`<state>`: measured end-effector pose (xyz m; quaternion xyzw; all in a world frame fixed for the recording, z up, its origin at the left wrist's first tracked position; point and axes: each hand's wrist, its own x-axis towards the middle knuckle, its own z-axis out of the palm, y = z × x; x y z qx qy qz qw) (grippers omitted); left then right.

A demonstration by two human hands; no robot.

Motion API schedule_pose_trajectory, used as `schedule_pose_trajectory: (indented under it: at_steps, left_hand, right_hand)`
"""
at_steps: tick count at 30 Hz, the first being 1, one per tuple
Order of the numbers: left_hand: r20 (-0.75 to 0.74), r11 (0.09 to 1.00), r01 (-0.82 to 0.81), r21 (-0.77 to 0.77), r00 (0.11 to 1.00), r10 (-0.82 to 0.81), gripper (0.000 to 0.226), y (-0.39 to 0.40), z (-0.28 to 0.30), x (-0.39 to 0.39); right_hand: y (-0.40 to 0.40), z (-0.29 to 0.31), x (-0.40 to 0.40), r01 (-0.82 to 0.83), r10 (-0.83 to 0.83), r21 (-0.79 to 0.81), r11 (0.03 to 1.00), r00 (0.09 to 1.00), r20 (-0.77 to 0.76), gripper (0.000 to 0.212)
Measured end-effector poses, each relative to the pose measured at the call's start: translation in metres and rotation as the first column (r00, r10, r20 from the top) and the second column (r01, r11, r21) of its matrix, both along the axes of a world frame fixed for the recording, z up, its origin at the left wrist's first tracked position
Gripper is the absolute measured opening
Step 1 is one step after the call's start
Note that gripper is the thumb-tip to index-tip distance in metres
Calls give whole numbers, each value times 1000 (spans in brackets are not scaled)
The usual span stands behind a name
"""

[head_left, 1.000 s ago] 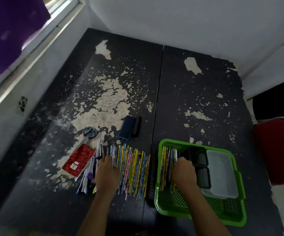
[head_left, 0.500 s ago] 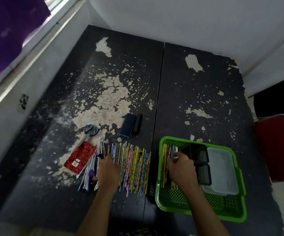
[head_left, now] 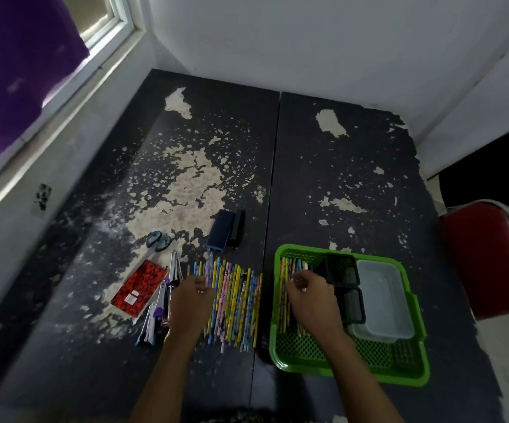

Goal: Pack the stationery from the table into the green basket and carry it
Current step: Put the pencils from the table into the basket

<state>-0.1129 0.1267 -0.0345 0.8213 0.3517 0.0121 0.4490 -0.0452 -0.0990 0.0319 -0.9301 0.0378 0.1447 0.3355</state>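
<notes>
1. Head view: my left hand (head_left: 190, 303) lies palm down on the left end of the row of loose pencils (head_left: 235, 303), fingers curled loosely over them; I cannot tell whether any pencil is actually pinched.
2. My right hand (head_left: 312, 300) is inside the green basket (head_left: 354, 366), fingers bent together over the pencils in the basket (head_left: 287, 288) that lie along its left side. Whether it grips one I cannot tell.
3. The green basket sits on the tabletop (head_left: 354, 178) at about 3 o'clock from the loose pencils, just beside them.
4. Inside the basket, at 3 o'clock from my right hand, stand two black trays (head_left: 343, 270), one behind the other, and past them a clear plastic box (head_left: 383, 297) fills the right side.
5. At 9 o'clock from my left hand lies a bundle of pens (head_left: 155, 319), touching the hand's edge, and beyond it a red notebook (head_left: 140, 288).
6. At 11 o'clock from the notebook are the blue-grey handles of scissors (head_left: 158, 240); the notebook covers the blades.
7. At 12 o'clock from the loose pencils lies a dark blue box (head_left: 220, 229) with a black stapler-like item (head_left: 237, 228) touching its right side.
8. The tabletop is black with large worn pale patches, split by a seam running toward 12 o'clock.
</notes>
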Motion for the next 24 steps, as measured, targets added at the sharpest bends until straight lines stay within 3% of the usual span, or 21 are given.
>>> schedule_pose_trajectory:
  at_steps: [4, 7, 10, 14, 16, 20, 24]
  left_hand:
    - [79, 962, 11, -274, 997, 11, 15, -18, 37, 22]
    - [90, 842, 3, -540, 994, 54, 15, -45, 55, 30]
    - [87, 795, 21, -606, 995, 40, 16, -65, 56, 30]
    - [95, 743, 38, -668, 995, 35, 13, -74, 51, 27]
    - [87, 737, 37, -675, 996, 30, 12, -76, 47, 25]
    - [10, 739, -51, -671, 997, 78, 11, -73, 34, 23]
    - [-47, 713, -105, -694, 994, 101, 13, -68, 25, 21]
  right_hand:
    - [14, 3, -5, -84, 96, 222, 972, 994, -46, 24]
    - [23, 2, -10, -113, 180, 406, 907, 975, -131, 22]
    - [19, 0, -14, -126, 212, 509, 852, 971, -114, 14]
    - [7, -3, -14, -110, 216, 533, 839, 966, -141, 12]
    - [2, -8, -13, -46, 147, 487, 872, 974, -171, 14]
    - [-15, -31, -8, 137, -97, 239, 961, 980, -172, 11]
    - [-25, -33, 2, 2, -6, -170, 986, 1000, -25, 9]
